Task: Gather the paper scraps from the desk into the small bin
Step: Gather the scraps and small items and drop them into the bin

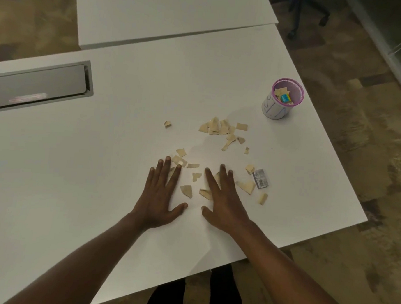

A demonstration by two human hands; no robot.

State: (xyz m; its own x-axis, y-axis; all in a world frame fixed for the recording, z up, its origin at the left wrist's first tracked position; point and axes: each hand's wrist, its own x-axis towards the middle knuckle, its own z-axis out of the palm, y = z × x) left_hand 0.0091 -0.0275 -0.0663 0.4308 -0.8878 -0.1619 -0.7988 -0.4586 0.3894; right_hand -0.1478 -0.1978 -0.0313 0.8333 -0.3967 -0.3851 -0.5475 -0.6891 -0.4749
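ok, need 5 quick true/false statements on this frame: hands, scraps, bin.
1. Both hands lie flat, palms down, on the desk. True: the left hand and right hand are spread open among the paper scraps.
2. The small bin is empty. False: a few scraps and a small colourful item already lie inside it.
3. The bin stands upright near the desk's right edge. True.
4. All scraps are cleared off the desk. False: many are scattered between the hands and the bin.
5. The right hand holds the barcode label. False: the label lies on the desk, apart from the hand.
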